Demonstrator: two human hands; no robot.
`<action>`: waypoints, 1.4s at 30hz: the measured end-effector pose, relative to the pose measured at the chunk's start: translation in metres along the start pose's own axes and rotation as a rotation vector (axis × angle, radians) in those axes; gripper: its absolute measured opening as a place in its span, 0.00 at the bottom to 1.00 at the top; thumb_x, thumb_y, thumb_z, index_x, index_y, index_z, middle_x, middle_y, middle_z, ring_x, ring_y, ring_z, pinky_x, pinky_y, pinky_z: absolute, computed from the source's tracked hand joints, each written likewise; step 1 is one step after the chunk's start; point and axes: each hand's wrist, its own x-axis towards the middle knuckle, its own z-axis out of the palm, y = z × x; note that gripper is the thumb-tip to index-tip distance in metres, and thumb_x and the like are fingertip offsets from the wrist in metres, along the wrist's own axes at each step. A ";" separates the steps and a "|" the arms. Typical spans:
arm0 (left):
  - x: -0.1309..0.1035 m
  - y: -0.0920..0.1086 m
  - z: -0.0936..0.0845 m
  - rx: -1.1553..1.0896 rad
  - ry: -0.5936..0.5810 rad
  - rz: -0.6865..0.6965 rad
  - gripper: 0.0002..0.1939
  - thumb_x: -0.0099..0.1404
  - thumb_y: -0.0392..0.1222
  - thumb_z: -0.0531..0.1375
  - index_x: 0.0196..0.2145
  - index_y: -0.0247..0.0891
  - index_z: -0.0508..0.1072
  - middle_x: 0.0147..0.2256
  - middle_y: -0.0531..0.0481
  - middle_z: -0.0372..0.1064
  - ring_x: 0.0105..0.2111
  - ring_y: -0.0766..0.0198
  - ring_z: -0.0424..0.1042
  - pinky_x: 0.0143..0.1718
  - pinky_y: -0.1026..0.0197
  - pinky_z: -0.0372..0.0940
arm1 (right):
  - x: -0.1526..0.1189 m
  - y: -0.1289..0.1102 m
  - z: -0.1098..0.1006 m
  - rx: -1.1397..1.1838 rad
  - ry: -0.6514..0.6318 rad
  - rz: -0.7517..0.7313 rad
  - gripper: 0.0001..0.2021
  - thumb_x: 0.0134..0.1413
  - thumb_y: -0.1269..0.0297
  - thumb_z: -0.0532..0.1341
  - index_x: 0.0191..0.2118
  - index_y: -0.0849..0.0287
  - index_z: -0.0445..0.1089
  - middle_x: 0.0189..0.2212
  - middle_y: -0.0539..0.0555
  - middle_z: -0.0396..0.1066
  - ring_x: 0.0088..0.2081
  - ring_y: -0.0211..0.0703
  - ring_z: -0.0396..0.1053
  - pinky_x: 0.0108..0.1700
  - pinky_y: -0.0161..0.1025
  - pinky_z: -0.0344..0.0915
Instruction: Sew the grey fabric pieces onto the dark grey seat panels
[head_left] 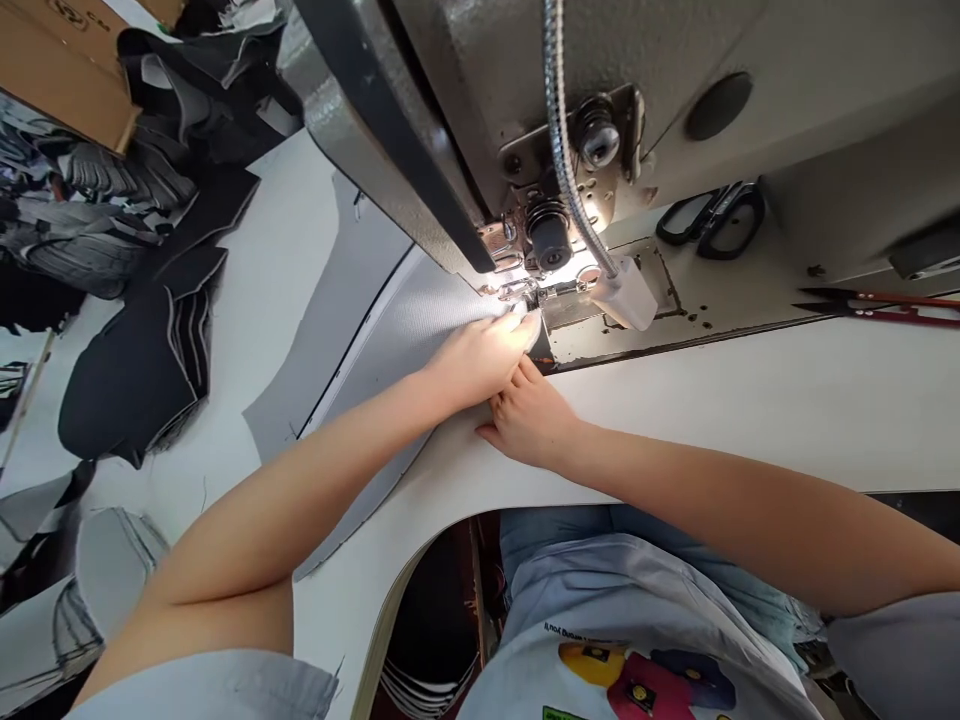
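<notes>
A sewing machine (550, 235) stands over the table, its lamp (626, 295) lighting the needle area. A large grey fabric piece (442, 295) with a pale strip along a seam lies under and left of my left arm. My left hand (484, 360) is closed on this fabric just in front of the presser foot. Right beside it, my right hand (532, 415) has its fingers curled together at the fabric's near edge. The fingertips of both hands are partly hidden. A small dark edge of material (541, 350) shows by the fingers.
Black-handled scissors (712, 220) lie on the machine bed, and red-handled thread snips (885, 305) are at right. Stacked black fabric pieces (135, 370) and grey pieces (120, 560) are on the left. A cardboard box (67, 70) stands at the far left. The white table (750, 400) curves inward before my body.
</notes>
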 end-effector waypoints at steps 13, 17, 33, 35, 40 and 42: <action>-0.013 -0.043 0.020 -0.074 0.157 0.291 0.18 0.68 0.33 0.46 0.45 0.34 0.74 0.32 0.44 0.69 0.37 0.57 0.68 0.42 0.57 0.66 | -0.025 -0.010 0.004 -0.030 0.073 0.054 0.36 0.61 0.55 0.60 0.62 0.85 0.57 0.62 0.79 0.55 0.64 0.68 0.55 0.65 0.59 0.55; -0.012 -0.020 0.013 0.008 0.090 0.206 0.16 0.65 0.28 0.47 0.42 0.30 0.74 0.31 0.42 0.67 0.38 0.54 0.67 0.38 0.58 0.64 | -0.022 -0.010 0.001 -0.045 0.030 0.047 0.35 0.61 0.52 0.60 0.61 0.84 0.61 0.61 0.79 0.59 0.63 0.68 0.57 0.65 0.59 0.55; 0.002 -0.041 0.020 -0.361 0.243 0.155 0.15 0.65 0.35 0.51 0.44 0.36 0.76 0.41 0.48 0.74 0.43 0.61 0.72 0.47 0.60 0.67 | 0.001 0.006 -0.003 0.030 0.057 0.062 0.33 0.60 0.53 0.59 0.57 0.85 0.63 0.56 0.79 0.64 0.61 0.66 0.59 0.66 0.60 0.50; 0.001 -0.042 0.021 -0.363 0.239 0.159 0.17 0.65 0.34 0.51 0.45 0.37 0.77 0.43 0.48 0.75 0.45 0.60 0.71 0.50 0.59 0.67 | -0.002 0.005 -0.005 0.022 0.041 0.057 0.31 0.61 0.58 0.59 0.58 0.85 0.62 0.57 0.80 0.63 0.61 0.66 0.59 0.66 0.58 0.52; 0.004 -0.030 0.024 -0.283 0.283 0.110 0.17 0.64 0.31 0.50 0.36 0.35 0.79 0.38 0.45 0.76 0.43 0.57 0.72 0.51 0.54 0.67 | -0.003 0.001 -0.011 0.001 -0.007 0.020 0.31 0.59 0.56 0.60 0.57 0.82 0.64 0.56 0.82 0.62 0.61 0.70 0.59 0.64 0.64 0.52; 0.006 -0.025 0.025 -0.276 0.284 0.091 0.17 0.64 0.30 0.49 0.34 0.34 0.78 0.37 0.46 0.76 0.42 0.58 0.72 0.50 0.55 0.67 | -0.002 0.000 -0.013 -0.009 -0.032 -0.003 0.32 0.59 0.52 0.61 0.55 0.81 0.66 0.55 0.82 0.64 0.60 0.71 0.60 0.63 0.67 0.50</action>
